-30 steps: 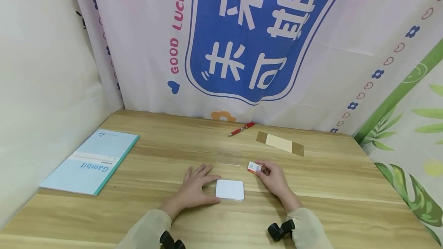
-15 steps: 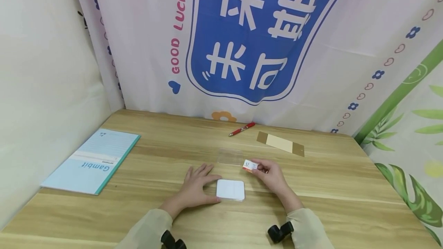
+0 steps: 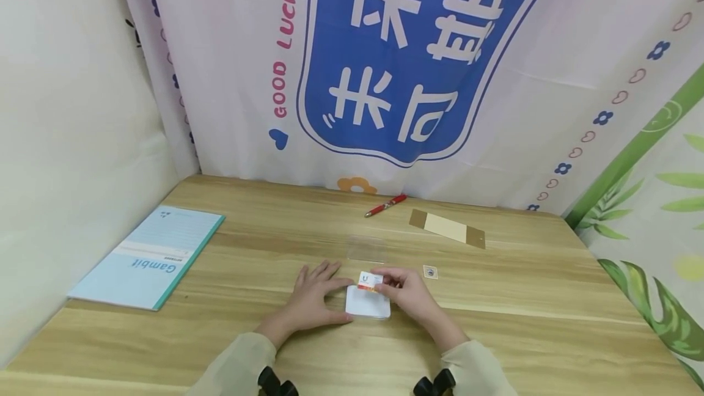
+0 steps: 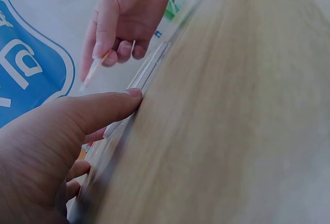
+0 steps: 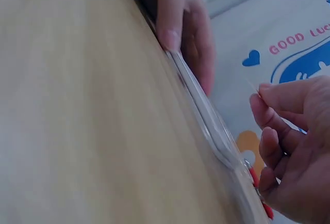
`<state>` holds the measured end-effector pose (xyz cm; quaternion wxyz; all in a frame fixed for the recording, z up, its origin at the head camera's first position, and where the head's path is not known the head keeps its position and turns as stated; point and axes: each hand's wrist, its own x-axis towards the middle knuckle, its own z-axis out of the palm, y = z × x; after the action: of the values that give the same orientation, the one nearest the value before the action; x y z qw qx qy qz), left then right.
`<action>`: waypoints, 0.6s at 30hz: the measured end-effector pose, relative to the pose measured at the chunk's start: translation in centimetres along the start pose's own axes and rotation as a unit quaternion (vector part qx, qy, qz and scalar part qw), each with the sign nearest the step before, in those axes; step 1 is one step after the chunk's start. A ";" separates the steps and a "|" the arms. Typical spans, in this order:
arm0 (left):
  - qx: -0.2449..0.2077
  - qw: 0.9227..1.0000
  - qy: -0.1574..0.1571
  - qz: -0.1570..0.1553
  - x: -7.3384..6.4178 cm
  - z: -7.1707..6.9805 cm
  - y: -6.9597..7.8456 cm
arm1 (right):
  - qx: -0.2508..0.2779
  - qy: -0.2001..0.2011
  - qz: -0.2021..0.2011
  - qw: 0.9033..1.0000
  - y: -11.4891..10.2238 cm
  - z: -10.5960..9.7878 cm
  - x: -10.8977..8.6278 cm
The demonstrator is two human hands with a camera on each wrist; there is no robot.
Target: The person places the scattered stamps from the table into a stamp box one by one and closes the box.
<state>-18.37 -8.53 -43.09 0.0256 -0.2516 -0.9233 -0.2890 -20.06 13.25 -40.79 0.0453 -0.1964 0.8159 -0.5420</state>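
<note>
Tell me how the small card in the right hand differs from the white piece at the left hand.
The small card is printed, with an orange-red band; the white piece looks plain on top. The card is smaller than the piece. The right hand pinches the card above the table, while the piece lies flat, touched by the left hand. Both are mostly white and rectangular.

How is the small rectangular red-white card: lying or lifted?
Lifted: right hand pinches the card; wrist views show a gap below it.
</note>
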 end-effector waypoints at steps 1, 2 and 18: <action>0.000 1.000 -0.001 -0.001 0.0 0.0 0.0 | 0.004 -0.007 -0.003 1.000 -0.1 0.3 -0.1; 0.000 1.000 -0.003 -0.002 0.0 0.0 0.0 | 0.007 -0.012 -0.001 1.000 -0.3 0.5 -0.2; -0.003 1.000 -0.001 0.000 0.1 0.0 -0.1 | -0.009 -0.010 -0.008 1.000 -2.5 2.4 -1.2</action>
<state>-18.47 -8.52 -43.15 0.0243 -0.2517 -0.9225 -0.2916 -17.64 10.82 -39.69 0.0476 -0.2083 0.8189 -0.5326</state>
